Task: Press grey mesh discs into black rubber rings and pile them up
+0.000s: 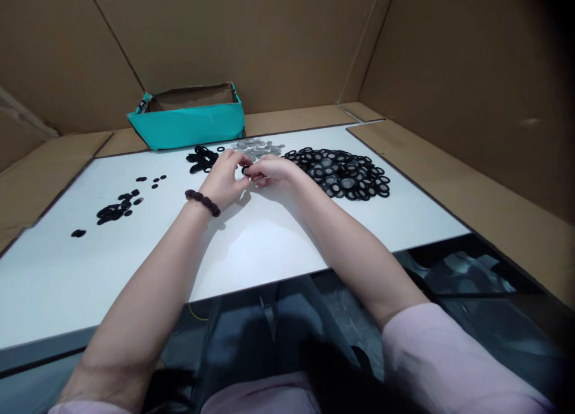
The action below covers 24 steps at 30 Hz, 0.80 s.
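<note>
Over the middle of the white table (251,234), both hands meet at a small black ring (245,171). My right hand (272,170) pinches the ring at its right side. My left hand (229,177), with a dark braided band at the wrist, is curved around the ring's left side with thumb and fingers apart; whether it touches the ring is unclear. Just behind the hands lie grey discs (258,147) in a loose spread. Black rings (202,158) are heaped behind my left hand. A large pile of black rings with grey centres (344,173) lies right of my right hand.
A turquoise box (193,125), open at the top, stands at the back left. Small black discs (114,211) are scattered on the table's left part. Cardboard walls (269,48) rise behind and at the right. The table's front edge runs beneath my forearms.
</note>
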### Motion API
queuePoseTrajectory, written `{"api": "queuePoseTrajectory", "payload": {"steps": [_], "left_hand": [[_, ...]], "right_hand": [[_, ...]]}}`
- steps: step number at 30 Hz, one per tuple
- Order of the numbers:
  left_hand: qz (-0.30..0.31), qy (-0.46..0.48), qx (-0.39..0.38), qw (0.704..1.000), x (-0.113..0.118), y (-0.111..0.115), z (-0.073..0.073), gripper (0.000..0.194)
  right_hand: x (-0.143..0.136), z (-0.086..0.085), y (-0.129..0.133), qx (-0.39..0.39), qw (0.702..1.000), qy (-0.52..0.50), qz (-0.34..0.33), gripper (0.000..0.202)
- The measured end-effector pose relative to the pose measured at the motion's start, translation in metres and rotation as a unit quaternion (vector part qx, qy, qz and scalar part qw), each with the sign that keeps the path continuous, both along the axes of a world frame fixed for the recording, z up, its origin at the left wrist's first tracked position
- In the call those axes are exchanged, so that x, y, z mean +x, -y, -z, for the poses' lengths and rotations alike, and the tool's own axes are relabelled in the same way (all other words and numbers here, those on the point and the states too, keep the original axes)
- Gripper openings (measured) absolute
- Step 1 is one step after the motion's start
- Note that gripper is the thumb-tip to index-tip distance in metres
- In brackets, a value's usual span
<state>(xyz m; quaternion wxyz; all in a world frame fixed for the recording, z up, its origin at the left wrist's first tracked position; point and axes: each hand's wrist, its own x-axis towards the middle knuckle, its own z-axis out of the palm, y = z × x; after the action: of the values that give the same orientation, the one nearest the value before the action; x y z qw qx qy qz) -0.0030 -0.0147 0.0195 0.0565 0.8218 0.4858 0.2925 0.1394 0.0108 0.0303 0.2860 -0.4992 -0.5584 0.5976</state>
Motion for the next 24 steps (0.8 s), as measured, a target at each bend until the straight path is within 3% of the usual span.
{"api": "queuePoseTrajectory", "payload": {"steps": [4,7,10,14,20,24], "left_hand": [[-0.048,-0.007,-0.003,0.999,0.0008,0.0008,-0.0002,0.027],[-0.015,-0.018,-0.022,0.999,0.0015,0.0014,-0.0013,0.019],[0.006,-0.013,-0.018,1.0,0.0017,0.0015,-0.0018,0.024],[-0.045,-0.01,-0.006,0.999,0.0006,0.0003,-0.0007,0.027],[0.016,-0.023,-0.009,1.0,0.0021,0.001,-0.001,0.02],[-0.044,-0.033,-0.011,0.998,0.0029,0.0014,0.0,0.023]], "right_hand": [[-0.0002,0.0005,-0.0003,-0.008,1.0,0.014,-0.012,0.024],[-0.0006,0.0023,-0.0012,-0.013,1.0,0.004,-0.013,0.022],[-0.0006,0.004,-0.0024,-0.007,1.0,0.002,-0.011,0.022],[0.0,0.0043,-0.0027,0.002,1.0,0.022,-0.013,0.026],[-0.0009,0.0044,-0.0025,-0.004,1.0,0.009,0.003,0.025],[-0.0016,0.0033,-0.0015,0.0,1.0,0.029,-0.007,0.027]]}}
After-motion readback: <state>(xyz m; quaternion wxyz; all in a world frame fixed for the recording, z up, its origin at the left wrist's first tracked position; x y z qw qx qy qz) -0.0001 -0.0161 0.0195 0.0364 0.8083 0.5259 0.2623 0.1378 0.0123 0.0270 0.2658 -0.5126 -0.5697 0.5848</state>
